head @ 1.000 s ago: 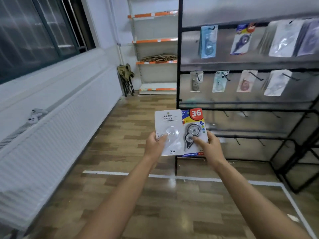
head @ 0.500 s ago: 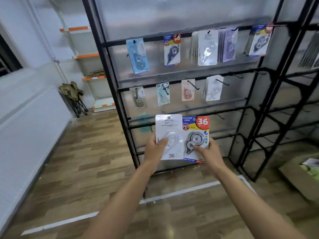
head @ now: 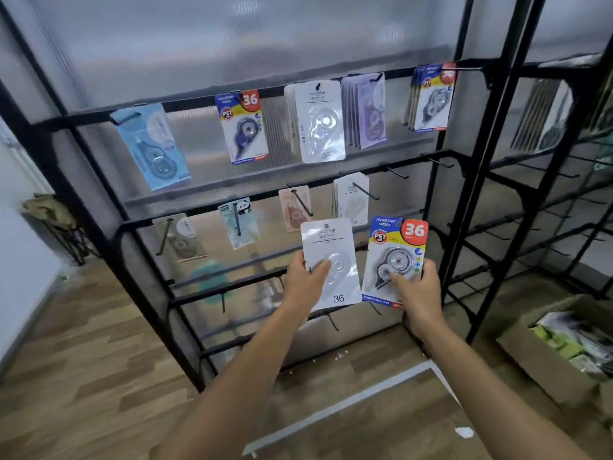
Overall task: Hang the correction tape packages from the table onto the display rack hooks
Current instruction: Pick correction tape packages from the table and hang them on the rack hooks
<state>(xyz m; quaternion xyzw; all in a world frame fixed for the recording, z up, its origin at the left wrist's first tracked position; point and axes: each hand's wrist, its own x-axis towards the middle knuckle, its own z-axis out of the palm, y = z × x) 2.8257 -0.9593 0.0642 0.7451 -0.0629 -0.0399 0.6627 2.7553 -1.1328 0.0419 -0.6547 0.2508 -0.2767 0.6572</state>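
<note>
Two packages in hand, not yet hung: left hand (head: 306,280) pinches white correction tape package (head: 331,260), right hand (head: 413,288) grips colourful "36" package (head: 396,257), both before display rack (head: 464,154). Several packages already on hooks; matching white stack (head: 320,121) and colourful stack (head: 431,97) hang on upper row; bare hooks (head: 393,171) remain.
</note>
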